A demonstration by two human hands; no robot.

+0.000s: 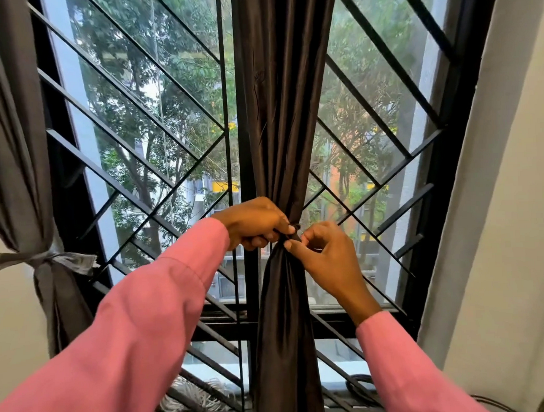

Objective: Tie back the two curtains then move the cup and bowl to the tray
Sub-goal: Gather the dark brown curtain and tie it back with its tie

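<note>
Left hand [253, 225] clamped the bunched curtain [286, 113], right hand [325, 253] pinched the tie [293, 229]; either grip slackening might undo the knot.

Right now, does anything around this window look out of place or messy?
Only one thing: a loose tangle of pale cords lies heaped low down, left of the brown curtain. The grey curtain is tied back neatly; the left hand and right hand grip the brown one's gathered middle.

Left curtain [15, 137] at window edge; centre curtain [280, 113] before window grille [225, 329]; wall [511, 197] right.
</note>
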